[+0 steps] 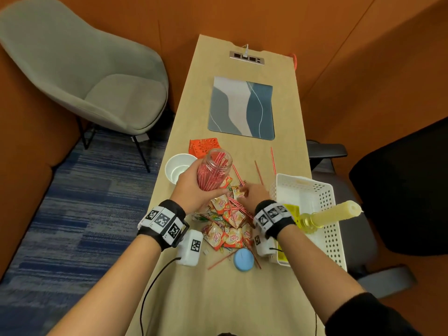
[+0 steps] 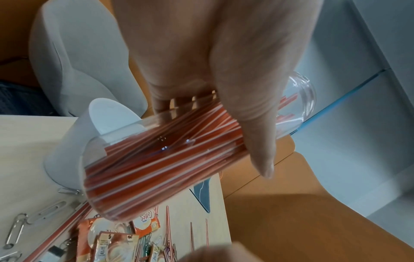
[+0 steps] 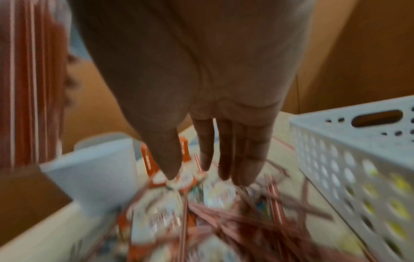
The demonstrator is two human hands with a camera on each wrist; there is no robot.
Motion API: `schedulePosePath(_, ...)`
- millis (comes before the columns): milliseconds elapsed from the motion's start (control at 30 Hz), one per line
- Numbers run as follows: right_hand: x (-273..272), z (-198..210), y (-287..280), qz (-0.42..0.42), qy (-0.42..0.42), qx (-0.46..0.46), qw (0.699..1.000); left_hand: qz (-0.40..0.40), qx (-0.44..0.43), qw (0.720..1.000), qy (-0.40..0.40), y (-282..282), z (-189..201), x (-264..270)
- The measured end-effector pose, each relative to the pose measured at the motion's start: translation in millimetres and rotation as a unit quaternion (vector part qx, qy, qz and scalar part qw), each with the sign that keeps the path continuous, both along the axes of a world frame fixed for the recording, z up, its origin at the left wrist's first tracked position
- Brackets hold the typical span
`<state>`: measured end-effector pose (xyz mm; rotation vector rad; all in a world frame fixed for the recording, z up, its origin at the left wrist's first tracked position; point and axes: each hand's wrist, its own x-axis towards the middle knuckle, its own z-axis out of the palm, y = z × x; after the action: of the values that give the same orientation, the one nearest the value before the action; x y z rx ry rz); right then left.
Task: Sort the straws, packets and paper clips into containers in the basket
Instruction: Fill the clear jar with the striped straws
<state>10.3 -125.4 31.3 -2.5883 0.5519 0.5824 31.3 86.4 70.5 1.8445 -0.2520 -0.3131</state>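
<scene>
My left hand (image 1: 194, 187) grips a clear jar (image 1: 214, 169) full of red-and-white straws, tilted above the table; in the left wrist view the thumb (image 2: 257, 134) wraps the jar (image 2: 156, 159). My right hand (image 1: 252, 192) reaches down, fingers (image 3: 224, 156) straight, over a heap of orange coffee packets (image 1: 228, 224), straws and paper clips. It holds nothing that I can see. Loose straws (image 1: 259, 173) lie beyond the heap. Silver paper clips (image 2: 27, 223) lie on the table. The white perforated basket (image 1: 327, 229) stands at the right.
A white paper cup (image 1: 178, 167) and an orange lattice box (image 1: 204, 146) stand left of the jar. A blue round lid (image 1: 243, 259) lies near the front. A yellow bottle (image 1: 322, 215) and yellow items lie in the basket. A patterned mat (image 1: 242, 107) is farther back.
</scene>
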Motion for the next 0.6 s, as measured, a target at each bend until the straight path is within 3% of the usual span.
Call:
schedulePosePath(67, -4, -26, 4, 0.001, 0.090, -0.044, 0.995, 0.000, -0.003, 1.000, 0.003, 0, -1, 5)
schedulePosePath(167, -4, -45, 9, 0.008, 0.139, -0.084, 0.987, 0.002, -0.006, 1.000, 0.000, -1, -3, 12)
schedulePosePath(600, 11, -53, 12, 0.123, 0.125, -0.161, 0.971, -0.009, -0.017, 1.000, 0.002, -7, -14, 13)
